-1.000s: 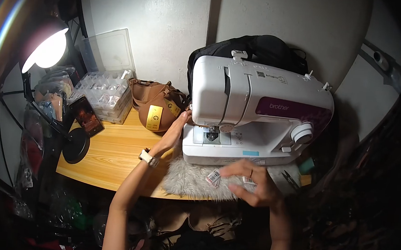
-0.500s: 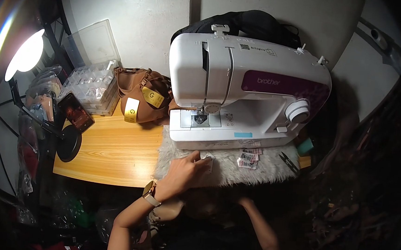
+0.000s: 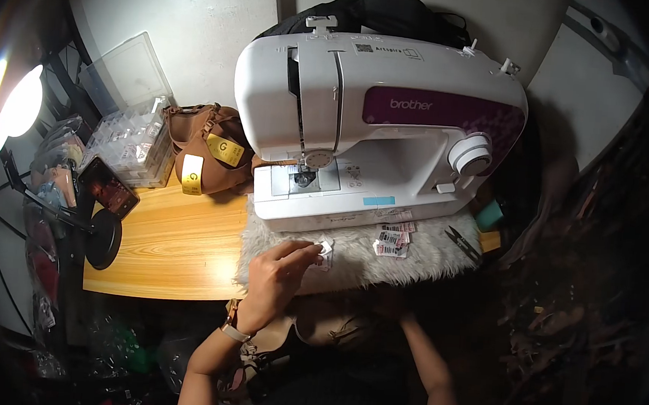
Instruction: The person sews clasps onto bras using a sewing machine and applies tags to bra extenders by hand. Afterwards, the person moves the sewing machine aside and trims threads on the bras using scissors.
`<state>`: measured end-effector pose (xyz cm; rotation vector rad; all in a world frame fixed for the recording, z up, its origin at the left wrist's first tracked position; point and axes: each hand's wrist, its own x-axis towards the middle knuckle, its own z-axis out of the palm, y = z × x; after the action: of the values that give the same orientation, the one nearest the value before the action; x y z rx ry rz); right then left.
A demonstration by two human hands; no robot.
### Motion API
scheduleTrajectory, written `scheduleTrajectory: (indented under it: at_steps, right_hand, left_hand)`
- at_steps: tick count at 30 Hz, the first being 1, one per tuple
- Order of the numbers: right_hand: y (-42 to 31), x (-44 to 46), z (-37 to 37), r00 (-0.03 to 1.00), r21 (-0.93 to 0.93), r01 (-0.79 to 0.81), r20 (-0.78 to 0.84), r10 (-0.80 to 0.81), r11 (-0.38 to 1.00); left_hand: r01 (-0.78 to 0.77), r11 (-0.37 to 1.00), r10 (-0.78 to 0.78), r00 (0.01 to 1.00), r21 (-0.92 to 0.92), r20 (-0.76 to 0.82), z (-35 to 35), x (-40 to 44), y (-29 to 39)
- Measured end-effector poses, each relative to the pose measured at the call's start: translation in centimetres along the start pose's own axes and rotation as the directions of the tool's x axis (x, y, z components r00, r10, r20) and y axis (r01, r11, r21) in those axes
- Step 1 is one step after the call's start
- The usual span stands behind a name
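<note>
from where i stand, the left hand (image 3: 274, 274) is over the grey furry mat (image 3: 357, 271) at the desk's (image 3: 171, 248) front edge, thumb and fingers nearly closed, pinching a small white label (image 3: 326, 248) at their tips. more printed labels (image 3: 392, 242) lie in a loose overlapping row on the mat, just in front of the white sewing machine (image 3: 268, 101), with black snips (image 3: 463, 244) to their right. the right hand (image 3: 390, 303) is down in shadow below the mat's edge; i can't tell how open it is or whether it holds anything. a beige bra (image 3: 274, 333) lies near it, below the desk. left of the machine sits a brown bra (image 3: 218, 166) with yellow tags.
</note>
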<state>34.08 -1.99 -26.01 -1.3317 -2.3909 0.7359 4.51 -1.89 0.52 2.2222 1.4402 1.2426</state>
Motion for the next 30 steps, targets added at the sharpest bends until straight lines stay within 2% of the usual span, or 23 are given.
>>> scheduleTrajectory:
  at_steps: [1,2,3,4,5,7,8,10,11,13,15,17,18,19,21,22,23,24,25,26,27,29,30]
  right_hand:
    - [6.6,-1.9,3.2,0.978,-0.133,-0.132,0.142,0.151,0.982]
    - [11.6,-3.2,5.6,0.914,-0.281,-0.238,0.258,0.312,0.93]
    - [9.1,-3.6,3.7,0.96,-0.214,-0.263,0.041,0.278,0.941]
    - [6.5,-4.1,1.5,0.953,-0.142,-0.269,-0.181,0.242,0.953]
    - [6.6,-4.7,0.7,0.954,-0.143,-0.267,-0.18,0.241,0.953]
    - [7.1,-6.5,-1.7,0.932,-0.255,-0.359,-0.046,0.359,0.898]
    - [6.6,-7.0,-2.4,0.93,-0.256,-0.363,-0.044,0.364,0.896]
    - [2.9,-6.6,-6.3,0.775,-0.275,-0.605,0.008,0.631,0.747]
    - [0.8,-6.1,-7.8,0.774,-0.274,-0.608,0.006,0.633,0.745]
    - [-4.1,-4.9,-10.6,0.757,-0.116,-0.653,-0.14,0.639,0.748]
    - [-9.0,-3.9,-13.2,0.834,0.065,-0.479,-0.278,0.477,0.875]
    - [-12.8,-2.6,-15.1,0.86,0.234,-0.344,-0.309,0.405,0.909]
    - [-13.8,-2.1,-15.3,0.846,0.315,-0.354,-0.293,0.445,0.88]
    - [-14.0,-1.5,-15.3,0.855,0.182,-0.286,-0.395,0.336,0.941]
    - [-13.4,-0.9,-14.8,0.85,0.045,-0.438,-0.306,0.43,0.898]
    - [-13.0,-1.1,-14.1,0.848,0.044,-0.441,-0.308,0.432,0.896]
    - [-12.5,-1.6,-13.0,0.878,-0.265,-0.473,-0.222,0.424,0.84]
    - [-11.8,-2.0,-11.8,0.89,-0.552,-0.432,-0.13,0.438,0.714]
    - [-11.2,-1.9,-10.6,0.888,-0.483,-0.419,-0.041,0.458,0.769]
    - [-10.7,-1.4,-9.2,0.863,-0.301,-0.477,0.013,0.504,0.825]
    - [-10.3,-1.0,-7.6,0.837,-0.106,-0.533,0.08,0.542,0.839]
    - [-5.5,0.0,-2.2,0.887,0.057,-0.429,0.215,0.409,0.901]
    - [-4.9,0.3,-1.4,0.887,0.058,-0.431,0.211,0.41,0.901]
  left_hand:
    - [0.098,0.993,-0.096,0.995,-0.067,0.027,-0.5,-0.5,0.1]
    - [0.082,0.993,-0.078,0.996,-0.087,0.05,-0.7,-1.0,-0.5]
    - [0.082,0.993,-0.078,0.996,-0.087,0.048,-0.7,-1.4,-0.4]
    - [0.165,0.965,-0.154,0.986,-0.203,0.069,-0.8,-1.7,-0.4]
    - [0.247,0.916,-0.227,0.969,-0.315,0.1,-0.9,-2.0,-0.3]
    - [0.308,0.884,-0.264,0.95,-0.351,0.168,-1.5,-2.4,0.5]
    - [0.382,0.798,-0.324,0.924,-0.466,0.204,-1.3,-2.7,0.8]
    - [0.532,0.577,-0.414,0.845,-0.619,0.34,-1.3,-3.5,1.1]
    - [0.496,0.532,-0.386,0.864,-0.687,0.324,-0.5,-4.3,0.8]
    - [0.51,0.62,-0.341,0.86,-0.597,0.38,-0.2,-5.0,0.8]
    - [0.538,0.581,-0.365,0.843,-0.611,0.394,0.6,-5.6,1.3]
    - [0.355,0.692,-0.22,0.933,-0.629,0.285,1.0,-5.5,2.1]
    - [0.346,0.742,-0.213,0.934,-0.574,0.288,1.2,-5.5,2.2]
    - [0.349,0.739,-0.208,0.932,-0.577,0.297,1.3,-5.6,2.4]
    - [0.36,0.748,-0.192,0.922,-0.557,0.337,1.2,-5.7,2.7]
    - [0.35,0.751,-0.186,0.926,-0.56,0.329,1.3,-6.0,2.7]
    - [0.349,0.749,-0.185,0.926,-0.563,0.328,1.3,-6.3,2.6]
    - [0.376,0.76,-0.195,0.91,-0.531,0.365,1.3,-6.7,2.4]
    - [0.401,0.771,-0.207,0.893,-0.495,0.401,1.3,-7.1,2.2]
    - [0.34,0.785,-0.146,0.914,-0.518,0.378,1.8,-7.6,1.6]
    - [0.345,0.784,-0.15,0.912,-0.516,0.383,2.2,-8.1,1.2]
    - [0.459,0.776,-0.17,0.813,-0.433,0.557,3.1,-8.8,0.1]
    - [0.465,0.812,-0.164,0.763,-0.354,0.626,3.7,-8.9,-0.9]
